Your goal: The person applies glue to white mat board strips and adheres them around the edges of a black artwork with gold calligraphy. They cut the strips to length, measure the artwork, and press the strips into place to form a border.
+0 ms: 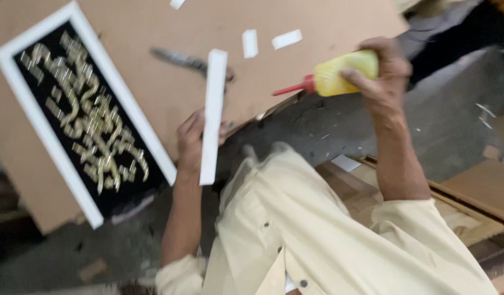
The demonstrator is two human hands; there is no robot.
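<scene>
centrally, left hand (191, 143) fingers clamp the white strip (212, 114) near its lower end; it appears light, stiff, best gripped mid-length. right hand (384, 74) fingers wrap the yellow glue bottle (339, 74), upper right, likely squeezable.

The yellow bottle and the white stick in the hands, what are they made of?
The yellow bottle looks like soft plastic: smooth, slightly shiny, with a red pointed nozzle, gripped in the right hand. The white strip in the left hand looks stiff and flat with a matte finish, perhaps painted wood or plastic moulding like the white frame; the blur leaves that open.
</scene>
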